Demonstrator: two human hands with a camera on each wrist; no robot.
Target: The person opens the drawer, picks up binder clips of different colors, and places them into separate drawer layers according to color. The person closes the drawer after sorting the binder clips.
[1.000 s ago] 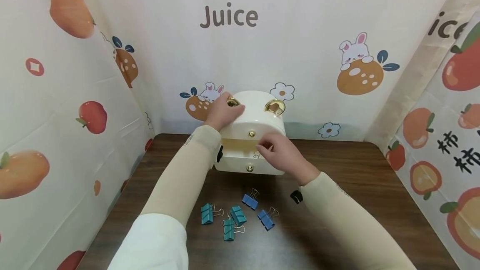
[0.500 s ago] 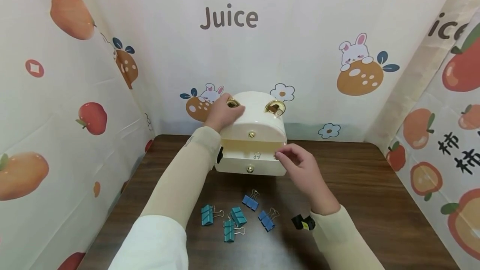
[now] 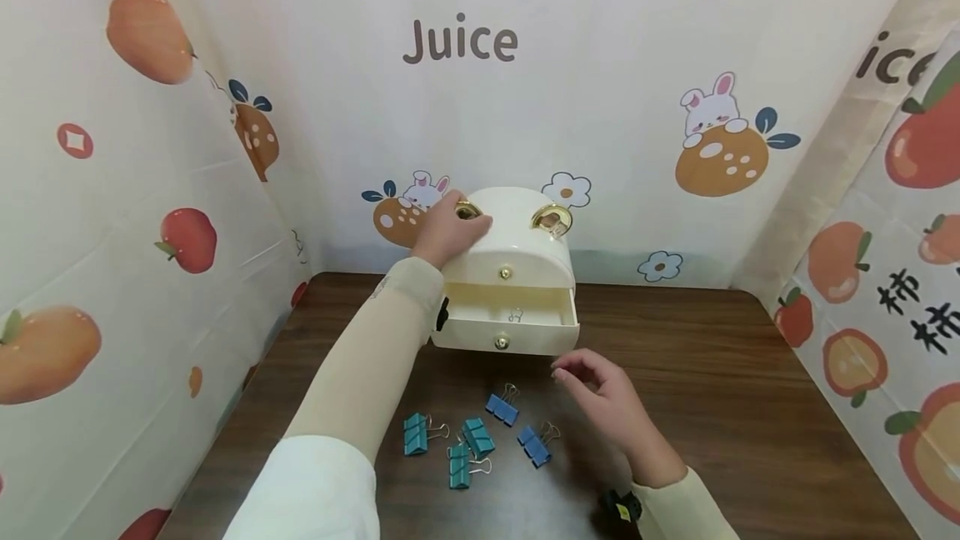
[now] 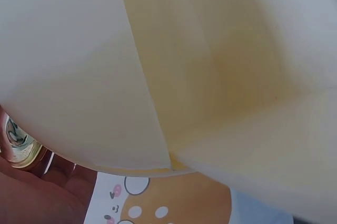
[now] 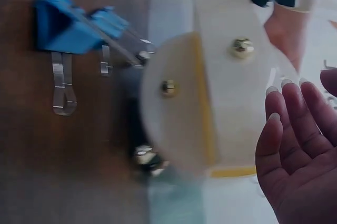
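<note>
A cream domed drawer box [image 3: 517, 244] with gold ring ears stands at the back of the table. Its lower drawer [image 3: 543, 338] is pulled out, and thin wire loops [image 3: 515, 316] show inside; whatever they belong to is hidden by the drawer front. My left hand [image 3: 446, 230] grips the box's upper left side, around the left gold ring; the left wrist view shows part of that hand [image 4: 37, 192] behind the box's edge. My right hand [image 3: 603, 407] hovers in front of the box's right corner, fingers loosely bent. Nothing shows in it in the right wrist view.
Two blue binder clips [image 3: 502, 408] lie in front of the box. Left of them sit three teal binder clips [image 3: 416, 434]. Printed curtains [image 3: 480, 123] stand behind and on both sides of the dark wooden table [image 3: 697, 373].
My right hand has drawn away from over the drawer, moving right and then toward me. My left hand stays on the box. The clips on the table have not moved.
</note>
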